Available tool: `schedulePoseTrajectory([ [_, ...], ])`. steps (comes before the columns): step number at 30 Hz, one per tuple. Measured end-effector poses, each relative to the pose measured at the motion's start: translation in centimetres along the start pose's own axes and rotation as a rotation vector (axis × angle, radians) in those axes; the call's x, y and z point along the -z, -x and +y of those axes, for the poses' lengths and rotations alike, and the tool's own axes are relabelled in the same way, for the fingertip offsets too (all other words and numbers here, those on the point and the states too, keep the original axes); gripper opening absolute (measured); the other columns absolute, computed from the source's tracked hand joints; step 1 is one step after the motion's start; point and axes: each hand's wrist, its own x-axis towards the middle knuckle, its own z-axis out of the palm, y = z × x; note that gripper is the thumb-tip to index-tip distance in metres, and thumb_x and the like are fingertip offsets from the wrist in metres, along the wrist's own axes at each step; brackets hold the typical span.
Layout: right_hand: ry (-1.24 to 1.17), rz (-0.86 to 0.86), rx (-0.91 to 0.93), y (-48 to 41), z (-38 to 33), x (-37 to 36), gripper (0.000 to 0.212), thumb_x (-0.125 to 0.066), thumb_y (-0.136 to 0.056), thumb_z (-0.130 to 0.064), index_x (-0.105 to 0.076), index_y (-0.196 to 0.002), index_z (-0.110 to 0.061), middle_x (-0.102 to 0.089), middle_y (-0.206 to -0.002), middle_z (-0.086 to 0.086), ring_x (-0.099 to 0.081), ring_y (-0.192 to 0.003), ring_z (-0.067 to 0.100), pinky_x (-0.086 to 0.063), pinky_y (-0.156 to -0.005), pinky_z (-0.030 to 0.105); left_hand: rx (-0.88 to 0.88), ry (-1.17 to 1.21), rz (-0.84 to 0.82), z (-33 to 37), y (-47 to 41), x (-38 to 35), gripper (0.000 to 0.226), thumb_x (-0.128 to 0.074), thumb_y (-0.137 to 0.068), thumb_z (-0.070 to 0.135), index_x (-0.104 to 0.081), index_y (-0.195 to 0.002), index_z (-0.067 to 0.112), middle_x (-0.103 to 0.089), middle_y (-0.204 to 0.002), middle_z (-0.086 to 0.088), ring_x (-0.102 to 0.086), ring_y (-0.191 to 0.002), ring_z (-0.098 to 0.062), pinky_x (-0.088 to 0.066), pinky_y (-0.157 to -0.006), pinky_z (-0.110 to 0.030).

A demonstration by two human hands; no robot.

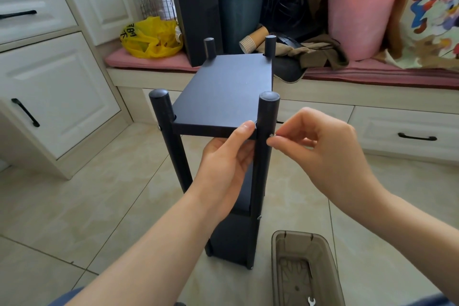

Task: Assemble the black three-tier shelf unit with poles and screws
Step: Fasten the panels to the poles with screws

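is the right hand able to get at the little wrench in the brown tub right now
Probably, once it lets go: the right hand pinches a screw at the near right pole. The brown tub stands open on the floor under that forearm, and nothing covers the wrench.

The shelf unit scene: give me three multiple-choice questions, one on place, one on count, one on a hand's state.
1. Where is the translucent box? A floor, right of the shelf unit; B in a bucket; C on a cushion.
2. Pole tops above the top shelf? A two; B three; C four.
3. The right hand? A idle; B pinching a screw at the near right pole; C gripping a wrench.
1 A, it stands on tiles; 2 C, one per corner; 3 B, fingertips close on the screw.
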Motion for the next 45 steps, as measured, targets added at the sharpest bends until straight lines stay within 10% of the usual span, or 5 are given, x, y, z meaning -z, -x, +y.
schedulePoseTrajectory([
  [22, -0.070, -0.033, -0.091, -0.9, -0.2, -0.2, 0.029, -0.084, -0.075, -0.026, -0.057, -0.084, -0.034, -0.067, -0.078, -0.018, -0.062, -0.063, 0.005, -0.048, -0.060, 0.013, 0.010, -0.079, 0.014, 0.2, 0.2, -0.2, 0.039, -0.056, -0.101, 0.026, -0.063, -0.130, 0.002, -0.074, -0.118, -0.012, -0.071, -0.111, -0.023, -0.057, -0.096, -0.032],
  [26, -0.329, -0.173, -0.284, -1.5, 0.2, 0.5, 0.031, -0.083, -0.076, -0.021, -0.065, -0.100, -0.031, -0.071, -0.086, -0.008, -0.071, -0.073, 0.010, -0.056, -0.064, 0.020, 0.000, -0.648, 0.146, 1.6, 1.0, -0.1, 0.029, -0.060, -0.096, 0.050, -0.075, -0.101, 0.026, -0.079, -0.094, 0.008, -0.074, -0.092, -0.008, -0.056, -0.081, -0.025],
  [30, -0.503, -0.207, -0.430, -1.8, 0.8, 0.7, 0.034, -0.083, -0.075, -0.017, -0.068, -0.104, -0.028, -0.072, -0.089, -0.003, -0.072, -0.085, 0.014, -0.056, -0.070, 0.025, -0.554, -1.406, 0.293, 2.6, 2.2, 0.7, 0.038, -0.064, -0.096, 0.048, -0.074, -0.070, 0.023, -0.069, -0.062, 0.011, -0.066, -0.062, -0.010, -0.056, -0.066, -0.037],
  [34, -0.585, -0.249, -0.518, -1.9, 1.2, 0.7, 0.039, -0.082, -0.076, -0.017, -0.066, -0.111, -0.024, -0.075, -0.096, 0.002, -0.073, -0.089, 0.015, -0.057, -0.072, 0.026, -0.948, -1.524, 0.293, 3.2, 1.9, 0.5, 0.025, -0.073, -0.087, 0.040, -0.075, -0.092, 0.016, -0.071, -0.088, 0.005, -0.061, -0.089, -0.022, -0.051, -0.079, -0.043],
  [45, -0.659, -0.417, -0.580, -2.7, 2.1, 0.9, 0.050, -0.078, -0.066, -0.046, -0.068, -0.106, -0.016, -0.070, -0.099, 0.013, -0.068, -0.095, 0.021, -0.059, -0.090, 0.040, -0.748, -1.497, 0.187, 2.3, 0.6, -1.1, 0.038, -0.077, -0.085, 0.044, -0.076, -0.107, 0.013, -0.070, -0.107, -0.001, -0.056, -0.113, -0.023, -0.044, -0.103, -0.057],
])
